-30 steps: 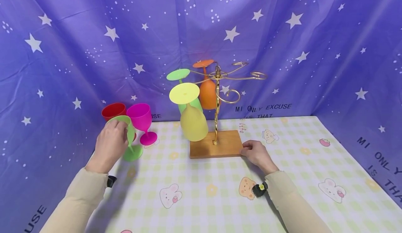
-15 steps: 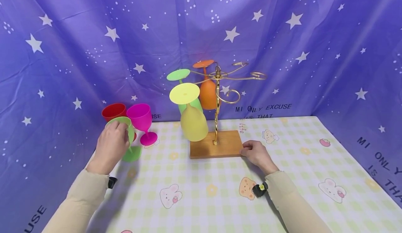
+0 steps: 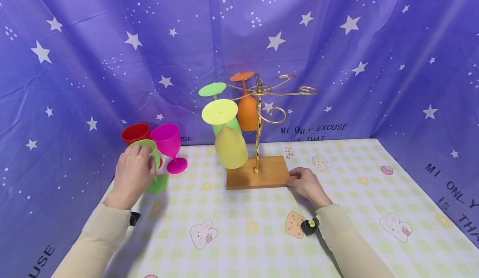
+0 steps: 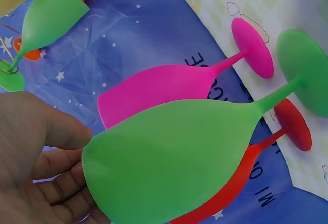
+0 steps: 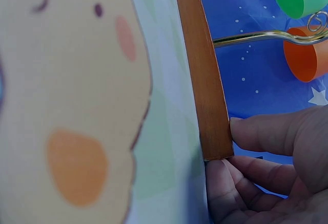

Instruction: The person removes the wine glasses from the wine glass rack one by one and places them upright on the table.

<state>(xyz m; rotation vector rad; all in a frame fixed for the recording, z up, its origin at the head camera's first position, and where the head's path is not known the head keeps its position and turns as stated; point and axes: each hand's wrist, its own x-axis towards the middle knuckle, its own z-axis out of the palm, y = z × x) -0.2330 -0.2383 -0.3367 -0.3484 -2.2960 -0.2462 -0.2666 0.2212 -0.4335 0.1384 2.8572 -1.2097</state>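
At the left of the table, my left hand (image 3: 134, 174) holds a green goblet (image 3: 159, 182) by its rim; the goblet stands upright on its foot. Up close in the left wrist view, the thumb lies at the rim of the green bowl (image 4: 169, 157), with the other fingers partly hidden by it. Just behind are a magenta goblet (image 3: 166, 138) and a red goblet (image 3: 134, 132), partly covered. My right hand (image 3: 307, 185) grips the right end of the wooden base (image 3: 258, 178) of a goblet rack, thumb on top as the right wrist view (image 5: 215, 131) shows.
From the rack's gold wire arms (image 3: 278, 93), a yellow goblet (image 3: 230, 147), a light green goblet (image 3: 212, 88) and an orange goblet (image 3: 248, 111) hang upside down on the left side. Several wire loops on the right hold nothing. A purple starry curtain (image 3: 209, 28) surrounds the checkered tablecloth (image 3: 254, 249).
The green goblet and my left hand have shifted very slightly, the goblet's foot a little to the left. My right hand and the rack stay where they were.
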